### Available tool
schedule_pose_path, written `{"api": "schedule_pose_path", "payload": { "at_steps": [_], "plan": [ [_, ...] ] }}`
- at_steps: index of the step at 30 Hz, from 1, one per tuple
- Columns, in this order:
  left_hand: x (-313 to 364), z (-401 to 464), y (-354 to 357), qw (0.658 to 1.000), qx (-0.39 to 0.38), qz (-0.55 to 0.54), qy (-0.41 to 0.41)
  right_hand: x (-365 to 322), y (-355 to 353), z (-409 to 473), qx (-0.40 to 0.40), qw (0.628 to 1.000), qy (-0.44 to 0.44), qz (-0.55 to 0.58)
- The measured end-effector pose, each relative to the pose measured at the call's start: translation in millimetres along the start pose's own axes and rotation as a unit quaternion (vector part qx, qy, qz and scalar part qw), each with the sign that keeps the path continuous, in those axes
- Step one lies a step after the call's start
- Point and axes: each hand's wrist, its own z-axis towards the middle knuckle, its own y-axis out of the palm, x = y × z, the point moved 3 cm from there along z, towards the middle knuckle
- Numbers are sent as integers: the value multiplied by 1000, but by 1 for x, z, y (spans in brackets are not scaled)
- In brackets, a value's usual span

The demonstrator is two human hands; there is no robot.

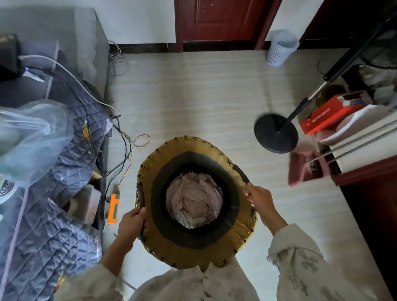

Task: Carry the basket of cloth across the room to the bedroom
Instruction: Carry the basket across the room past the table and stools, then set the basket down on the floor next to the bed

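Note:
A round woven basket [178, 251] with a yellow-brown rim and a dark inner band hangs in front of my body, seen from above. Crumpled pale pink cloth [193, 199] lies at its bottom. My left hand [132, 224] grips the rim on the left side. On the right side my right hand [261, 199] holds the rim near a dark handle. Both sleeves are pale with a grey pattern.
A sofa with a grey quilted cover [63, 190], plastic bags and cables stands on the left. Loose wires and an orange device [114, 209] lie on the floor beside it. A fan stand's black base [275, 133], a red box [324, 117] and a white bin [281, 48] are right; a red-brown door [222, 18] is ahead.

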Motion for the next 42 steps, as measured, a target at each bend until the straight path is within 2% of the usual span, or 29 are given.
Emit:
{"api": "schedule_pose_path", "payload": {
  "at_steps": [9,16,23,33,37,42],
  "plan": [
    [113,99,2,998,53,-35,-12,-126,12,135,-73,996,34,40],
    [200,153,-6,988,106,-110,-12,-235,22,216,-134,990,14,50],
    [271,211,-2,986,110,-124,-16,-319,45,289,-154,988,-14,24],
    [402,342,-35,981,98,-164,-46,-465,97,404,-125,991,-35,0],
    [465,390,-47,988,63,-135,-33,-515,108,444,-109,994,-19,11],
    [510,437,-54,993,29,-103,-48,-558,118,479,-83,996,-19,-12]
  ]
}}
